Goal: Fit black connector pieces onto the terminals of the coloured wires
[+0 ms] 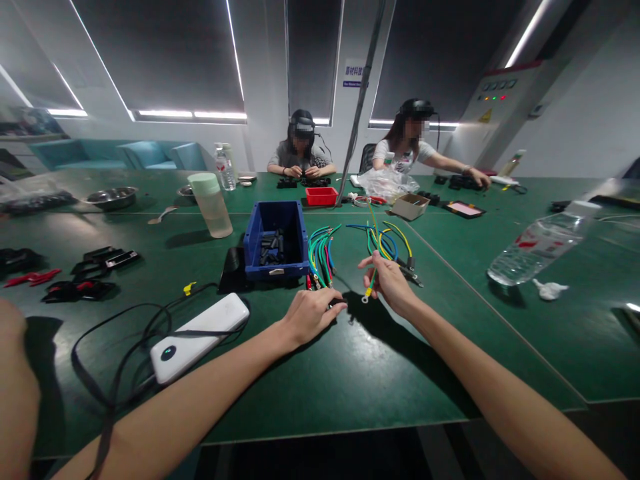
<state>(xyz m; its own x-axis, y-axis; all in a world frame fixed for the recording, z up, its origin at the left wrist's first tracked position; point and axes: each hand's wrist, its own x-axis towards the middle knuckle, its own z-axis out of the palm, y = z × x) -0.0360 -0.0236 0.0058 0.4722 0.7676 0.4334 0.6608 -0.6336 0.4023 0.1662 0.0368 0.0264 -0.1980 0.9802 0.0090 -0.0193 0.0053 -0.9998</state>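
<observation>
Head view: two bare hands at centre frame on the green worktop (350,380).
Right hand (393,283) pinches a yellow-green wire (371,280), grip closed on it. Left hand (310,313) rests palm-down, fingers closed on a small dark part beside the wire bundle (320,257) and blue bin (275,243).

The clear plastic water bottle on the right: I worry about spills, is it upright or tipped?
Tipped: the clear plastic water bottle lies on its side on the green table, cap end pointing away.
</observation>
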